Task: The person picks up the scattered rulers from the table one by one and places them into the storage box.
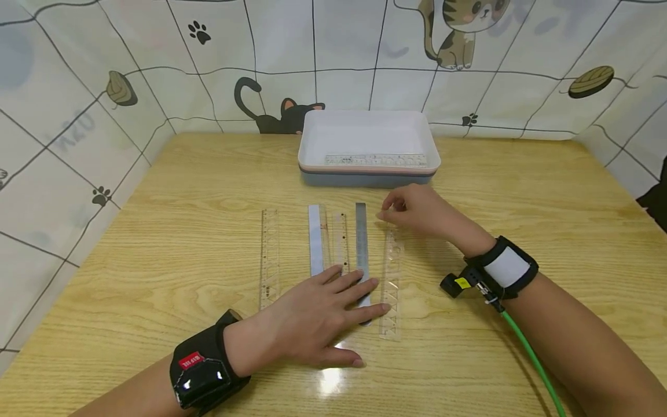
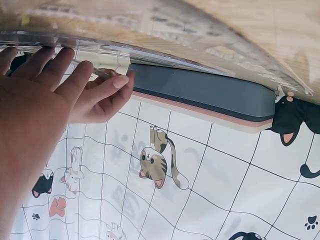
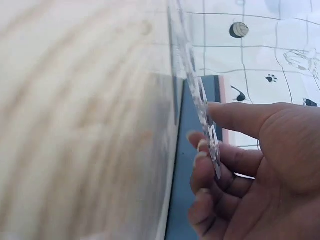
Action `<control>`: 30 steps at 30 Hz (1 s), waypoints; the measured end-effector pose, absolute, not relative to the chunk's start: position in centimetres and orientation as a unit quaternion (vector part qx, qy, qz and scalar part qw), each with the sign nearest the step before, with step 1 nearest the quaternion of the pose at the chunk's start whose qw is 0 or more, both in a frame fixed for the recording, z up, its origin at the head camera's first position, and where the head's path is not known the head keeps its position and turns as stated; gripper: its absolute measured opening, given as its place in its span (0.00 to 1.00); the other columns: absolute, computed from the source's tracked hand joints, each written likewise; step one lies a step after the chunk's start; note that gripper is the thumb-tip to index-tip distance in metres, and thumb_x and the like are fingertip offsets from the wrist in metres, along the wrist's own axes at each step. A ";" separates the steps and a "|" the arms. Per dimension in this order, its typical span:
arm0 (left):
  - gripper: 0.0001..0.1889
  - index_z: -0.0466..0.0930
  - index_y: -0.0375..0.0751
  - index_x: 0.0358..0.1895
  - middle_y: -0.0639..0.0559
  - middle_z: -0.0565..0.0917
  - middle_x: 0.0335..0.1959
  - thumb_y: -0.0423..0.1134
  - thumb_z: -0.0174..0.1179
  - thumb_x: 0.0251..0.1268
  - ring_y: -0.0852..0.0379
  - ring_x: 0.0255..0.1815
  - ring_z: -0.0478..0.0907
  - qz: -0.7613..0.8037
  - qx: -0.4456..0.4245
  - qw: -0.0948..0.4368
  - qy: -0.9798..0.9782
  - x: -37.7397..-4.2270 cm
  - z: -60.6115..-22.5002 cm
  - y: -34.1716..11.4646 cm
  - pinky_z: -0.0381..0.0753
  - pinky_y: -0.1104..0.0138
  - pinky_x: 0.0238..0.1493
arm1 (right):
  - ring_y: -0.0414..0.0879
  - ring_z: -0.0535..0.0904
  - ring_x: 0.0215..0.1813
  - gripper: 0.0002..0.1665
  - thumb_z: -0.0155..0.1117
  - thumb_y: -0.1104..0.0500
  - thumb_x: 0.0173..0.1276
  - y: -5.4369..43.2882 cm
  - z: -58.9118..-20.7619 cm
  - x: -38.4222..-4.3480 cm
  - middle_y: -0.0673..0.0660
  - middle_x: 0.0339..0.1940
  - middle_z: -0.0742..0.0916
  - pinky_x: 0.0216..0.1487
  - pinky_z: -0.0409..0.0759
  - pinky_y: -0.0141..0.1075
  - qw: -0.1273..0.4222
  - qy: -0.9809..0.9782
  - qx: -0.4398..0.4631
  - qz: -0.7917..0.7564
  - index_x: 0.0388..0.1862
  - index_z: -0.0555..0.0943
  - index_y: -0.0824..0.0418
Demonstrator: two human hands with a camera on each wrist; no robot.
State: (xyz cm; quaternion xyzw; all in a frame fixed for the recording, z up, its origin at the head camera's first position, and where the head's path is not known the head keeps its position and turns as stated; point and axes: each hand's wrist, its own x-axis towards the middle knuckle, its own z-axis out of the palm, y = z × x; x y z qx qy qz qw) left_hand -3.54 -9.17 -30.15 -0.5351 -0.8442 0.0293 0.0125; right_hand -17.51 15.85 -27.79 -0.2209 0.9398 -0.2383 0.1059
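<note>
My right hand [image 1: 422, 211] pinches the far end of a clear plastic ruler [image 1: 391, 284] with cut-out shapes; the right wrist view shows this ruler [image 3: 200, 105] between thumb and fingers, tilted off the table. My left hand [image 1: 323, 315] lies palm down with fingers spread across the near ends of the rulers, its fingertips over the steel ruler [image 1: 362, 237] and at the clear one's edge. Left of the steel ruler lie a small clear ruler [image 1: 340, 237], a narrow clear strip [image 1: 325, 231] and a whitish ruler [image 1: 315, 237]. Another clear ruler [image 1: 268, 249] lies farther left.
A blue-grey box [image 1: 370, 178] with a pink rim and white inside stands at the back of the wooden table [image 1: 198, 243]. One clear ruler [image 1: 375, 160] lies in it. A cat-patterned curtain [image 1: 344, 52] hangs behind. A green cable [image 1: 531, 353] runs from my right wrist.
</note>
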 end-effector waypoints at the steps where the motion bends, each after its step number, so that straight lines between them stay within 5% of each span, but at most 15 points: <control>1: 0.40 0.56 0.62 0.80 0.48 0.61 0.81 0.74 0.42 0.70 0.47 0.81 0.61 0.029 -0.536 0.014 -0.844 -3.6 -30.2 -9.2 0.65 0.49 0.77 | 0.45 0.74 0.27 0.16 0.65 0.51 0.73 16.1 -27.6 -17.6 0.56 0.29 0.86 0.30 0.71 0.36 0.108 0.939 -0.226 -0.238 0.47 0.87 0.63; 11: 0.38 0.55 0.58 0.81 0.49 0.61 0.81 0.71 0.40 0.74 0.49 0.81 0.62 0.025 -0.536 0.020 -0.844 -3.6 -29.9 -9.1 0.66 0.51 0.77 | 0.42 0.68 0.19 0.15 0.64 0.51 0.75 18.2 -25.2 -18.1 0.52 0.23 0.84 0.23 0.70 0.35 0.197 0.907 -0.201 -0.313 0.40 0.86 0.63; 18: 0.42 0.63 0.49 0.78 0.52 0.80 0.67 0.72 0.47 0.70 0.56 0.63 0.80 -0.009 -0.505 0.135 -0.852 -3.8 -29.3 -8.9 0.81 0.62 0.59 | 0.41 0.70 0.19 0.18 0.64 0.52 0.74 19.2 -23.7 -17.9 0.53 0.24 0.85 0.20 0.68 0.35 0.210 0.873 -0.165 -0.409 0.44 0.84 0.68; 23: 0.48 0.62 0.43 0.78 0.55 0.84 0.59 0.75 0.50 0.65 0.57 0.50 0.83 -0.018 -0.486 0.182 -0.854 -3.6 -29.1 -8.8 0.82 0.66 0.45 | 0.38 0.69 0.19 0.17 0.63 0.51 0.75 19.0 -23.7 -17.8 0.49 0.22 0.84 0.19 0.66 0.33 0.204 0.846 -0.146 -0.471 0.46 0.85 0.65; 30: 0.26 0.78 0.41 0.66 0.58 0.90 0.46 0.52 0.59 0.72 0.60 0.40 0.86 -0.002 -0.457 0.316 -0.831 -3.7 -29.2 -8.5 0.83 0.70 0.36 | 0.39 0.73 0.22 0.16 0.63 0.53 0.75 18.7 -24.0 -17.5 0.48 0.24 0.84 0.24 0.74 0.33 0.205 0.834 -0.132 -0.494 0.48 0.86 0.65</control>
